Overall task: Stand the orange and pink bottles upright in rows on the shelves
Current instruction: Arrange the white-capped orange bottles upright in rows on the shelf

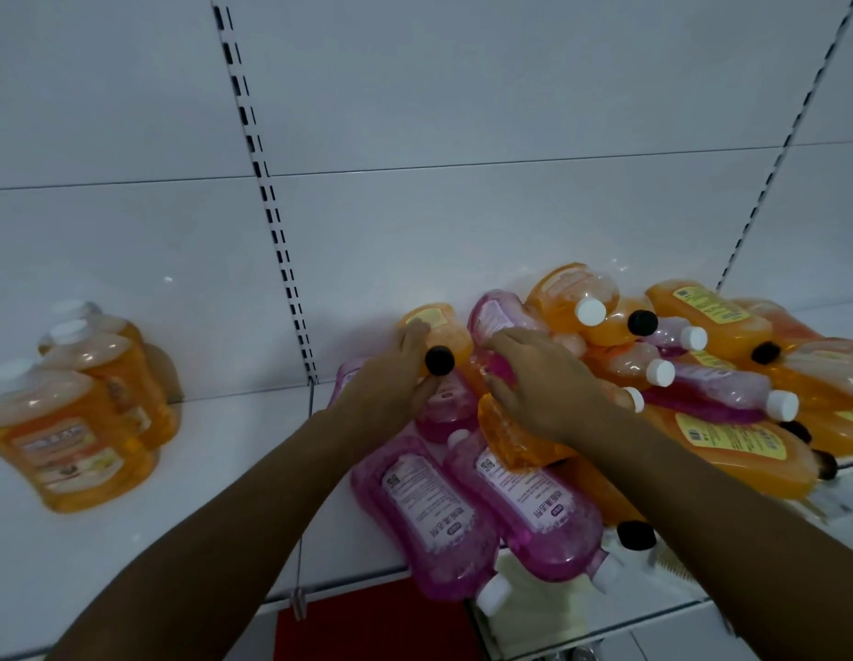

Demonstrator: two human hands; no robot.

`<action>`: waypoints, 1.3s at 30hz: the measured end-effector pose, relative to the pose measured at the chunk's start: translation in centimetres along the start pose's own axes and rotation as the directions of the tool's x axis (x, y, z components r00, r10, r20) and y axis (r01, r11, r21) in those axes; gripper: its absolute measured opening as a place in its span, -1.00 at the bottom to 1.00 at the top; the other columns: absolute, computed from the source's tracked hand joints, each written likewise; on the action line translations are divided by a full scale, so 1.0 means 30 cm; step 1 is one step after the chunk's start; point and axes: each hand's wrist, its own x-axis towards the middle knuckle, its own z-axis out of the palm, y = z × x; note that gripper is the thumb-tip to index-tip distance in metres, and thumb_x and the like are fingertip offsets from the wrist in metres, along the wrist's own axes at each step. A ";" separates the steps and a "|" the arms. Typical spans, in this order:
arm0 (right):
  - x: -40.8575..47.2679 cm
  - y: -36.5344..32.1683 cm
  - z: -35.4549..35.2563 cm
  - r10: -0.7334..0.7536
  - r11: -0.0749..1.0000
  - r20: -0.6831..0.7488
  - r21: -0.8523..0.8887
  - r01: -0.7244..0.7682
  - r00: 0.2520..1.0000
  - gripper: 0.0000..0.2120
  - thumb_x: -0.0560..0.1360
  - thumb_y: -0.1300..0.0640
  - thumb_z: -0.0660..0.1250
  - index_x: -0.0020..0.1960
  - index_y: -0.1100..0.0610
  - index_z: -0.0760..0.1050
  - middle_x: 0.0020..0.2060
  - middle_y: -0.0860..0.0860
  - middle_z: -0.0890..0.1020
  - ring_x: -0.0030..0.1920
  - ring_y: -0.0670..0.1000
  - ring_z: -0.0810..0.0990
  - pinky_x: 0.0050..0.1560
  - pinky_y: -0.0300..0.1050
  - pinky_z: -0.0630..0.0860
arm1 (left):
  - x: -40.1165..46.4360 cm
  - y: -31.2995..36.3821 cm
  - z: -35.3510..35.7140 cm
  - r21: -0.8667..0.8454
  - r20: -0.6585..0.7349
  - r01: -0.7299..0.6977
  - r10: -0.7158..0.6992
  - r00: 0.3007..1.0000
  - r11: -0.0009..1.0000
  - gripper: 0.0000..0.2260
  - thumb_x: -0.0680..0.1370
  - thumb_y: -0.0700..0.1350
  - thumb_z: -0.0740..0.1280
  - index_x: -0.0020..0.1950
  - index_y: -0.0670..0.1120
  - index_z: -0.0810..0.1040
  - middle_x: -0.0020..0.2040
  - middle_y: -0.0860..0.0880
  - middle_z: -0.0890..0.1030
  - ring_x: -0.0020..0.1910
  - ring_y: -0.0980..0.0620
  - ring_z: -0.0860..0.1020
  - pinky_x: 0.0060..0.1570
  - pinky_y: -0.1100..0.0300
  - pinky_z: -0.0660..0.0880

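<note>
An orange bottle with a black cap (438,337) sits at the left edge of a jumbled pile of orange and pink bottles (691,374) on the right part of the white shelf (233,469). The left hand (391,379) has its grip curled round this bottle near the cap. The right hand (548,388) has its fingers wrapped on a pink bottle (493,322) just beside it. Two pink bottles (486,508) lie flat at the shelf's front edge. Well apart, at the left, upright orange bottles with white caps (76,403) stand in a row.
</note>
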 end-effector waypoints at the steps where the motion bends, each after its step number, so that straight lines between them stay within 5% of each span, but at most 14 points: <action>1: 0.006 0.001 0.002 -0.002 1.000 -0.003 0.009 0.002 1.000 -0.58 0.56 0.01 0.27 0.39 0.03 0.37 0.33 -0.02 0.47 0.29 0.06 0.43 0.21 -0.03 0.42 | -0.004 -0.006 -0.015 -0.042 -0.053 0.005 -0.007 0.999 0.999 -0.54 0.60 -0.01 0.27 0.42 -0.16 0.25 0.33 -0.19 0.41 0.06 -0.18 0.55 0.02 -0.07 0.51; 7: 0.114 -0.069 0.032 0.043 0.967 0.024 0.249 -0.048 0.999 -0.30 0.47 0.04 0.43 0.51 0.03 0.18 0.46 0.01 0.32 0.44 0.05 0.30 0.37 0.06 0.36 | -0.043 -0.028 -0.140 -0.269 -0.320 0.116 -0.202 0.926 0.956 -0.68 0.58 0.04 0.31 0.23 -0.11 0.43 -0.03 0.03 0.54 -0.16 0.18 0.51 -0.19 0.31 0.44; 11: 0.212 -0.170 0.055 -0.040 0.906 0.096 0.423 -0.004 0.995 -0.02 0.40 0.03 0.51 0.58 0.14 -0.06 0.55 0.06 0.11 0.53 0.06 0.09 0.45 0.00 0.15 | -0.114 -0.067 -0.285 -0.433 -0.331 0.156 -0.318 0.889 0.888 -0.70 0.59 0.03 0.28 0.22 -0.14 0.45 0.05 -0.07 0.58 -0.03 -0.01 0.62 -0.07 -0.01 0.63; 14: 0.259 -0.283 0.074 -0.102 0.821 0.171 0.571 -0.015 0.980 0.09 0.34 0.04 0.57 0.58 0.15 -0.12 0.53 0.08 0.15 0.51 0.09 0.16 0.43 0.07 0.24 | -0.209 -0.073 -0.417 -0.587 -0.311 0.167 -0.411 0.857 0.792 -0.71 0.63 0.02 0.22 0.16 -0.19 0.49 0.00 -0.17 0.63 -0.09 -0.06 0.67 -0.11 0.01 0.65; 17: 0.266 -0.423 0.117 -0.188 0.764 0.178 0.644 0.030 0.966 -0.12 0.30 0.00 0.59 0.47 0.03 0.19 0.23 -0.04 0.51 0.23 0.06 0.52 0.17 -0.01 0.50 | -0.325 -0.094 -0.509 -0.615 -0.308 0.242 -0.511 0.803 0.751 -0.69 0.63 0.05 0.20 0.10 -0.20 0.50 -0.05 -0.20 0.65 -0.20 -0.09 0.69 -0.18 0.07 0.64; 19: 0.256 -0.521 0.149 -0.225 0.766 0.182 0.640 0.059 0.957 -0.32 0.25 -0.04 0.61 0.26 -0.04 0.36 0.05 -0.10 0.58 0.05 0.02 0.59 0.06 -0.03 0.53 | -0.406 -0.122 -0.550 -0.639 -0.314 0.306 -0.602 0.734 0.706 -0.69 0.64 0.03 0.20 0.02 -0.22 0.50 -0.10 -0.24 0.66 -0.29 -0.10 0.67 -0.28 0.11 0.62; 25: 0.186 -0.832 0.222 -0.452 0.617 0.257 0.781 0.092 0.854 -0.63 0.31 -0.02 0.57 0.01 -0.10 0.47 -0.09 -0.14 0.61 -0.04 -0.02 0.62 0.02 -0.07 0.57 | -0.675 -0.201 -0.656 -0.610 -0.499 0.423 -0.740 0.451 0.670 -0.66 0.61 0.13 0.22 -0.01 -0.16 0.46 -0.31 -0.09 0.61 -0.49 0.05 0.56 -0.51 0.25 0.45; 30: 0.102 -1.112 0.325 -0.584 0.493 0.340 0.870 -0.010 0.738 -0.66 0.39 0.07 0.53 0.10 0.08 0.53 -0.08 0.00 0.70 -0.11 -0.01 0.69 0.00 0.09 0.64 | -0.902 -0.268 -0.733 -0.600 -0.583 0.496 -0.767 0.267 0.628 -0.61 0.58 0.22 0.20 0.02 -0.09 0.56 -0.23 0.01 0.63 -0.32 0.15 0.61 -0.40 0.28 0.48; 34: 0.061 -1.341 0.408 -0.564 0.533 0.354 0.846 0.000 0.746 -0.63 0.42 0.01 0.50 0.09 0.15 0.46 -0.14 0.06 0.68 -0.19 0.03 0.68 -0.13 -0.07 0.62 | -1.071 -0.392 -0.790 -0.576 -0.585 0.514 -0.760 0.284 0.636 -0.66 0.49 0.17 0.38 0.09 -0.05 0.54 -0.06 0.05 0.65 -0.08 0.11 0.65 -0.12 0.18 0.61; 39: 0.130 -1.617 0.541 -0.567 0.558 0.310 0.826 0.078 0.763 -0.59 0.43 -0.07 0.46 0.14 0.12 0.48 -0.02 -0.01 0.63 -0.08 -0.01 0.61 -0.07 -0.18 0.53 | -1.215 -0.627 -0.903 -0.511 -0.599 0.529 -0.722 0.347 0.678 -0.62 0.42 0.10 0.47 0.15 0.01 0.50 0.03 0.05 0.64 -0.03 0.12 0.64 -0.05 0.15 0.62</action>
